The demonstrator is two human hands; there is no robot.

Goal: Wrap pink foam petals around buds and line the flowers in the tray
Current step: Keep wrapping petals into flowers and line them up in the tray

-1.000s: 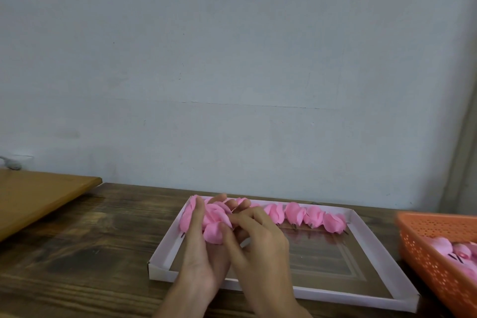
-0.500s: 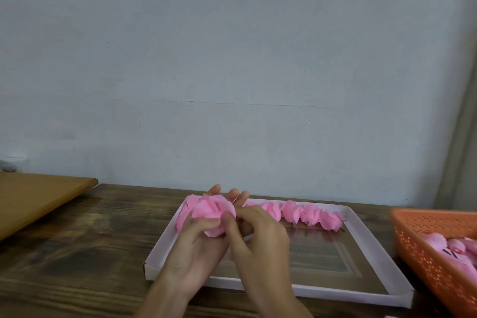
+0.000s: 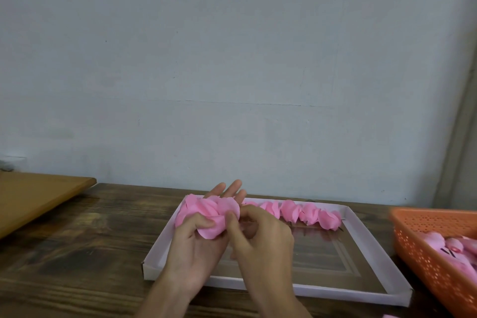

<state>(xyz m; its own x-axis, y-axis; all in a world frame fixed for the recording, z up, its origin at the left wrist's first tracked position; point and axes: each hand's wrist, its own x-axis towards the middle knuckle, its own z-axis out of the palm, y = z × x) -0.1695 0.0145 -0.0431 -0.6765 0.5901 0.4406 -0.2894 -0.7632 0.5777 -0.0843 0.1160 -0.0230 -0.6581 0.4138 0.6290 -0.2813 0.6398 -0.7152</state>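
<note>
Holding pink foam flower (image 3: 214, 214) over left end of tray (image 3: 335, 293): left hand (image 3: 196, 242) cups it, thumb pressing; right hand (image 3: 260, 237) pinches its edge. Finished flowers (image 3: 308, 213) line tray's far wall; orange basket (image 3: 423, 248) right of tray.

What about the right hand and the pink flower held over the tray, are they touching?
Touching. The head view shows the right hand pinching the edge of the pink foam flower, while the left hand holds it.
</note>
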